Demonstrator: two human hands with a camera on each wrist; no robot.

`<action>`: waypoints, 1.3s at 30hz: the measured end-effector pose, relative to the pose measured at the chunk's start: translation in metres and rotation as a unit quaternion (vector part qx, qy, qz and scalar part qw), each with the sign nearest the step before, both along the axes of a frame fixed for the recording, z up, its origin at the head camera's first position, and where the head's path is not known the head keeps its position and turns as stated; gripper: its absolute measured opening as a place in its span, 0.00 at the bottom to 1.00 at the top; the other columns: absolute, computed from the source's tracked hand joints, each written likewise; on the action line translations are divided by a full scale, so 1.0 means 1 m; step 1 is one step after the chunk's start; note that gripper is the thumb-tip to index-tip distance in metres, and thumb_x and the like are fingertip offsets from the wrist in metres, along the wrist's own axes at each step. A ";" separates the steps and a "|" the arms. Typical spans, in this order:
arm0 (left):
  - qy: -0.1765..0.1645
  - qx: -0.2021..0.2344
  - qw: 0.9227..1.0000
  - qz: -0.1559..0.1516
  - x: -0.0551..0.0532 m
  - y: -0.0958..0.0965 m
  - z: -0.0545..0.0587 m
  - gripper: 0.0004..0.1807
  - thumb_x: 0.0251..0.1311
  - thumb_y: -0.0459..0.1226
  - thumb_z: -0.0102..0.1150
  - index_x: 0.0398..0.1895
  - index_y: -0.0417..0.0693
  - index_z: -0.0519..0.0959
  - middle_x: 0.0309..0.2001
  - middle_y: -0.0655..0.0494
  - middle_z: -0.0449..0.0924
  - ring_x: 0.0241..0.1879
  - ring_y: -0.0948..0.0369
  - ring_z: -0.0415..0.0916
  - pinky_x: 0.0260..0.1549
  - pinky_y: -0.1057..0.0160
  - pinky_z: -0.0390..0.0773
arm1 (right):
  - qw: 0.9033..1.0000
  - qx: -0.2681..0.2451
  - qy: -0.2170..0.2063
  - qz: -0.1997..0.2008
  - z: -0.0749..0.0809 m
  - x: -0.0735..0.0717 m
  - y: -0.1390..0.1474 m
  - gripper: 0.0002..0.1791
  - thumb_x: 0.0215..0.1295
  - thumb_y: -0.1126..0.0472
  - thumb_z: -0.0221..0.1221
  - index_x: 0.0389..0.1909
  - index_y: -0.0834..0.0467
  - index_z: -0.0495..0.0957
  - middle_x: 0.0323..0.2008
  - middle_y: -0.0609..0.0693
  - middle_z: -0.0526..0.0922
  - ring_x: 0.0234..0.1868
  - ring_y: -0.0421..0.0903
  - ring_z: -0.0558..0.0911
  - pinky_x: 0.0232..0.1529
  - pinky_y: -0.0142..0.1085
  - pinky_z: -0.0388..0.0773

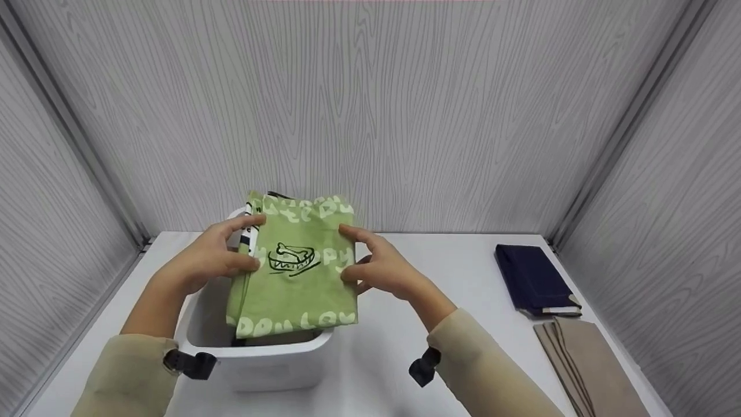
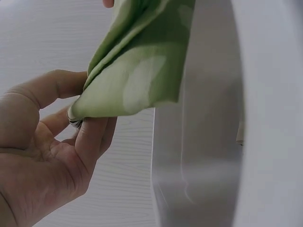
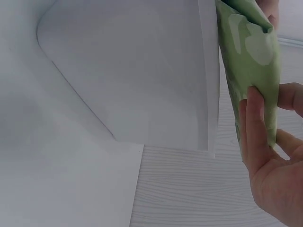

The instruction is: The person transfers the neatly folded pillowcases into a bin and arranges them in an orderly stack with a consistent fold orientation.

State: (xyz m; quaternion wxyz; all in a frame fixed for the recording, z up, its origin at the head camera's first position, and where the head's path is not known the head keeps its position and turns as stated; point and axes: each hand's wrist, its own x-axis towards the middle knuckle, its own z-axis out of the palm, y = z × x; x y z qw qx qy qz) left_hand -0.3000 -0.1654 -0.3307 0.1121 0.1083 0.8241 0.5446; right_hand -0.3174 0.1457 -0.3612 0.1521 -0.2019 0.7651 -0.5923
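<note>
Both hands hold a folded green cloth (image 1: 301, 295) over a white bin (image 1: 272, 368) in the head view. Pale lettering and a black drawing of a bone in a bowl mark its face. My left hand (image 1: 211, 255) pinches the left edge, where several folded layers show, some of them black and white. The right hand (image 1: 385, 266) grips the opposite edge. In the left wrist view, thumb and fingers close on a corner of the cloth (image 2: 137, 80) beside the bin's wall. From the right wrist, fingers lie on both faces of the cloth (image 3: 255, 56).
To the right on the white table (image 1: 440, 278) lies a folded dark navy cloth (image 1: 532, 278) with a pale tag. Nearer me is a folded beige cloth (image 1: 596, 365). Grey wood-grain panels (image 1: 405, 116) stand behind and at both sides. Something beige shows low inside the bin.
</note>
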 end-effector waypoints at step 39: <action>0.060 -0.093 0.994 0.017 -0.003 -0.014 -0.010 0.47 0.50 0.25 0.63 0.76 0.41 0.58 0.76 0.37 0.53 0.75 0.41 0.44 0.67 0.38 0.57 | 0.997 0.073 0.006 -0.028 -0.002 -0.001 -0.043 0.47 0.53 0.70 0.66 0.75 0.48 0.61 0.68 0.52 0.67 0.39 0.49 0.85 0.27 0.43 0.86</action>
